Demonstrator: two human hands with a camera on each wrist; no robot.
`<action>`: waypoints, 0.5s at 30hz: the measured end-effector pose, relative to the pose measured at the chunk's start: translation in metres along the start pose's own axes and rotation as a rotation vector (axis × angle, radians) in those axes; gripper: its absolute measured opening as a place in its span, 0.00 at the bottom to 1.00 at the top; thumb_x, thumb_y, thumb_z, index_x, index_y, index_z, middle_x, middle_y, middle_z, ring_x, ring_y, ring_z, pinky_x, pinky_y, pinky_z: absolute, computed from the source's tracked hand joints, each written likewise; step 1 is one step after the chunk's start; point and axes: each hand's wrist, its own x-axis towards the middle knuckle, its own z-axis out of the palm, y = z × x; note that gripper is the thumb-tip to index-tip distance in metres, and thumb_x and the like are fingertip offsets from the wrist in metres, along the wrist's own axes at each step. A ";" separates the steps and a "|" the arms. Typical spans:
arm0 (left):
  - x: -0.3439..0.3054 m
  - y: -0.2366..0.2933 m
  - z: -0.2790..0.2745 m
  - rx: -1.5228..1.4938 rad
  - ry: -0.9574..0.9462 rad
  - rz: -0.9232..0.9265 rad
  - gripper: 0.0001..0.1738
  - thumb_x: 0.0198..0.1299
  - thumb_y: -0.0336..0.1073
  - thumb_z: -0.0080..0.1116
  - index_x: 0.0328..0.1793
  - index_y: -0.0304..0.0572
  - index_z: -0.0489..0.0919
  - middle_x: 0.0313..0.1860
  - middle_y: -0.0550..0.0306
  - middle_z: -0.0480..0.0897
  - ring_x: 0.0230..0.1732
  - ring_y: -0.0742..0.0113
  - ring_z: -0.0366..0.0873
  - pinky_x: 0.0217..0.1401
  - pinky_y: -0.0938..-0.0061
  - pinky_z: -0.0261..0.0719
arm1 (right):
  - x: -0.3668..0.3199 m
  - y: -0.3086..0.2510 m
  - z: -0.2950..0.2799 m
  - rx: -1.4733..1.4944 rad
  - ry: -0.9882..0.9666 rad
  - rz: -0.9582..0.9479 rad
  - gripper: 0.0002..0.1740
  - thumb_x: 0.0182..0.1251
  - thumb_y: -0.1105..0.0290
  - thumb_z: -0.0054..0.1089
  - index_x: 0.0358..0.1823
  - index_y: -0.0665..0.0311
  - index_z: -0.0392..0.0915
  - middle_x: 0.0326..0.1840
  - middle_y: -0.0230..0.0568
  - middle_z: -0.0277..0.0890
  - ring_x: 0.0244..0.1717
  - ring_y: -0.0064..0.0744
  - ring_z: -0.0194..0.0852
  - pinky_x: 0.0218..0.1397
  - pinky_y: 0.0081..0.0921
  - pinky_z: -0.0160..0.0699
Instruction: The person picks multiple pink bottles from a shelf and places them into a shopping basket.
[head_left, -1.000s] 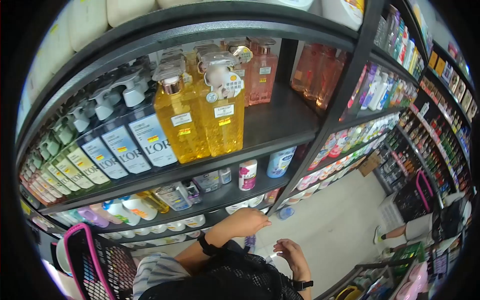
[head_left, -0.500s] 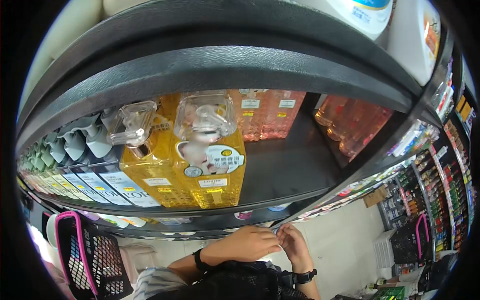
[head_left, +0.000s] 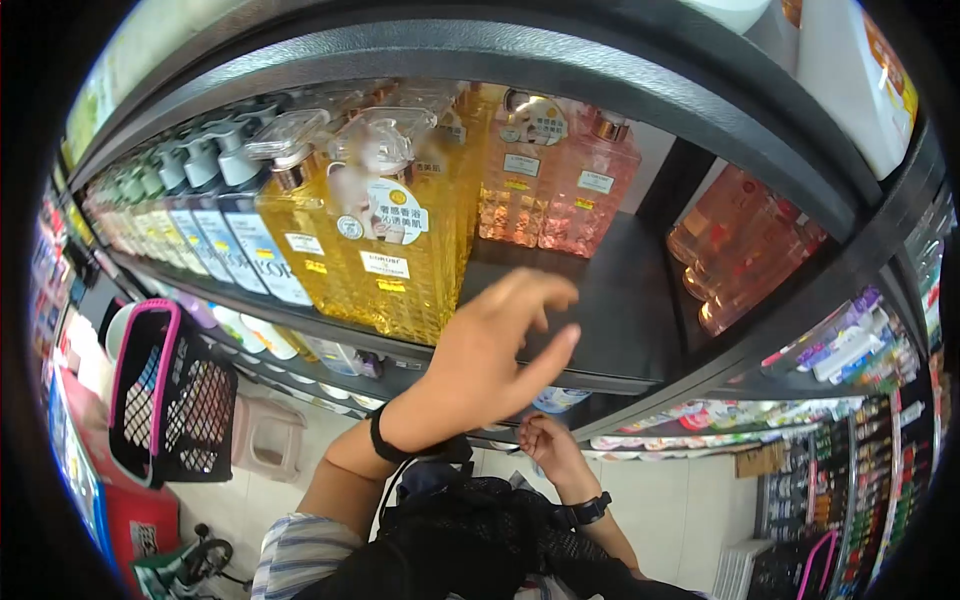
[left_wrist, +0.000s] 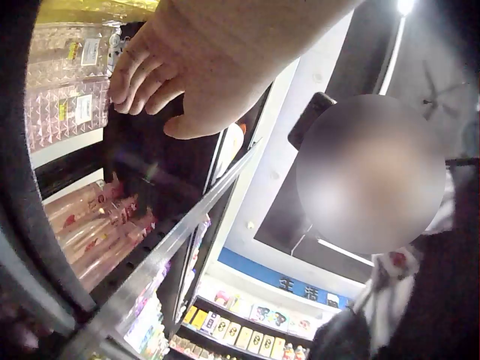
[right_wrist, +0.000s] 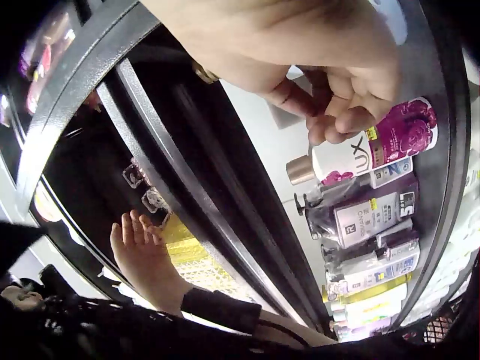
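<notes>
My left hand [head_left: 475,350] reaches over the shelf's front edge, beside the yellow body-wash bottles [head_left: 400,290]. Its fingers are slightly bent and nothing is in it. Clear square caps top those bottles, and a round sticker is on the front one. Pink bottles [head_left: 590,190] stand farther back, beyond the fingertips; the left wrist view shows them left of the hand [left_wrist: 180,82]. Lower down, my right hand [head_left: 555,455] hangs before the shelving, fingers loosely curled around nothing. In the right wrist view it overlaps a white and magenta LUX bottle [right_wrist: 405,131].
Boxed pump bottles [head_left: 225,240] line the shelf at left. More pink bottles [head_left: 750,245] lie past a divider at right. A black basket with a pink handle [head_left: 200,410] and a pale stool [head_left: 270,435] are at lower left. A person [left_wrist: 405,247] stands nearby.
My left hand has risen from beside the right hand, moving forward to the shelf by the yellow bottles. My right hand stays low. The head view moved closer to the shelf, then shifted.
</notes>
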 end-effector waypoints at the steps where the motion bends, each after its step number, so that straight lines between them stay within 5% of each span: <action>1: 0.008 0.001 0.004 0.032 0.066 0.003 0.17 0.56 0.33 0.61 0.50 0.38 0.73 0.41 0.52 0.77 0.31 0.63 0.77 0.28 0.72 0.75 | -0.002 -0.001 -0.002 0.015 -0.020 0.020 0.07 0.69 0.72 0.46 0.40 0.65 0.73 0.34 0.36 0.76 0.34 0.28 0.75 0.42 0.22 0.74; 4: 0.027 0.000 0.016 0.146 0.184 -0.002 0.23 0.56 0.35 0.61 0.56 0.36 0.71 0.43 0.49 0.76 0.31 0.59 0.77 0.29 0.68 0.75 | -0.007 -0.004 -0.011 0.008 -0.078 0.063 0.07 0.69 0.71 0.47 0.40 0.64 0.74 0.34 0.37 0.76 0.35 0.28 0.75 0.42 0.22 0.74; 6: 0.041 0.001 0.022 0.356 0.180 -0.126 0.31 0.54 0.32 0.63 0.65 0.37 0.67 0.53 0.44 0.75 0.32 0.61 0.79 0.35 0.70 0.77 | -0.009 -0.006 -0.021 0.028 -0.109 0.084 0.07 0.68 0.71 0.47 0.40 0.64 0.74 0.34 0.37 0.76 0.35 0.28 0.75 0.42 0.22 0.74; 12: 0.098 -0.035 0.038 0.608 0.376 0.068 0.36 0.52 0.37 0.63 0.68 0.39 0.66 0.61 0.37 0.73 0.37 0.48 0.82 0.42 0.63 0.79 | -0.016 -0.011 -0.049 0.044 -0.163 0.121 0.07 0.68 0.70 0.49 0.40 0.63 0.75 0.34 0.36 0.76 0.35 0.29 0.75 0.41 0.23 0.73; 15: 0.123 -0.042 0.041 0.668 0.332 0.001 0.36 0.51 0.40 0.64 0.67 0.40 0.68 0.59 0.39 0.75 0.43 0.47 0.82 0.47 0.63 0.79 | -0.022 -0.011 -0.059 0.049 -0.149 0.155 0.06 0.67 0.70 0.50 0.40 0.63 0.75 0.34 0.36 0.76 0.35 0.29 0.75 0.41 0.24 0.73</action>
